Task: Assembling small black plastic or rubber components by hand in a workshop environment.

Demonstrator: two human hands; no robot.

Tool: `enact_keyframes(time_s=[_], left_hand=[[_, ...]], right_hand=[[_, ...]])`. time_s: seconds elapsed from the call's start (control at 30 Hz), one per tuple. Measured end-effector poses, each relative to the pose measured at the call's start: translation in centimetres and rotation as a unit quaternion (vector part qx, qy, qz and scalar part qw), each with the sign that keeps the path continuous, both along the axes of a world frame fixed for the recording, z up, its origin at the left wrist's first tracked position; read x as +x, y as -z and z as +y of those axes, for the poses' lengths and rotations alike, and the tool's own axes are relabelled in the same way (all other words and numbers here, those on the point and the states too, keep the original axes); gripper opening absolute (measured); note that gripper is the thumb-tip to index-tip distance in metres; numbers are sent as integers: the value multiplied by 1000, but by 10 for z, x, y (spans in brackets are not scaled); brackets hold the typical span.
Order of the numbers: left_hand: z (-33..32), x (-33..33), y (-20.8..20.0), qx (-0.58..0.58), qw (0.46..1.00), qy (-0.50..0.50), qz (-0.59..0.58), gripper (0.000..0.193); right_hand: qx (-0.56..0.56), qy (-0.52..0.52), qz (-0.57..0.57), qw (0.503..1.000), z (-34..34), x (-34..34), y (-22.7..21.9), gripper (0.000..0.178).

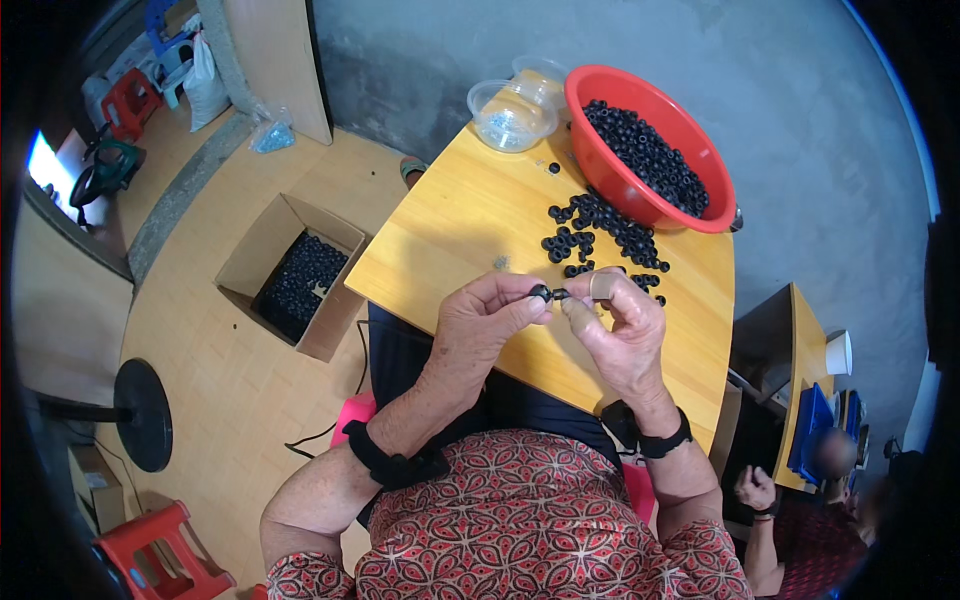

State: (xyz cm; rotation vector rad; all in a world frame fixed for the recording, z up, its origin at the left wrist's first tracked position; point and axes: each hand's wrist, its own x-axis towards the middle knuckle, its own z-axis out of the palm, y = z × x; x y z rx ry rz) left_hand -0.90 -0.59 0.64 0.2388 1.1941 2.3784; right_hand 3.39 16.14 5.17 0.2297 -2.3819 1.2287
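Note:
My two hands meet above the near part of the yellow wooden table. Pinched between thumb and fingers of my left hand is a small round black part. My right hand, with a tan band round one finger, pinches a short dark piece against the side of that part. Whether the two are joined cannot be told at this size. Just beyond my fingers lies a loose spread of black ring-shaped parts. A big red basin behind them is heaped with the same parts.
Two clear plastic tubs stand at the table's far left corner. On the floor at left is a cardboard box of black parts, near a black round stand base and a red stool. Another person's hand shows at lower right.

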Motion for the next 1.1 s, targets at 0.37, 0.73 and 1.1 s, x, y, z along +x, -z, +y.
enact_keyframes(time_s=[0.37, 0.73, 1.1], left_hand=[[0, 0, -2, -29, 999, 26, 11, 22], [1, 1, 2, -39, 998, 32, 31, 22], [2, 2, 7, -103, 992, 42, 51, 21]], right_hand=[[53, -58, 15, 997, 10, -6, -13, 11], [116, -96, 30, 988, 13, -8, -12, 12], [109, -158, -23, 981, 21, -7, -11, 12]])
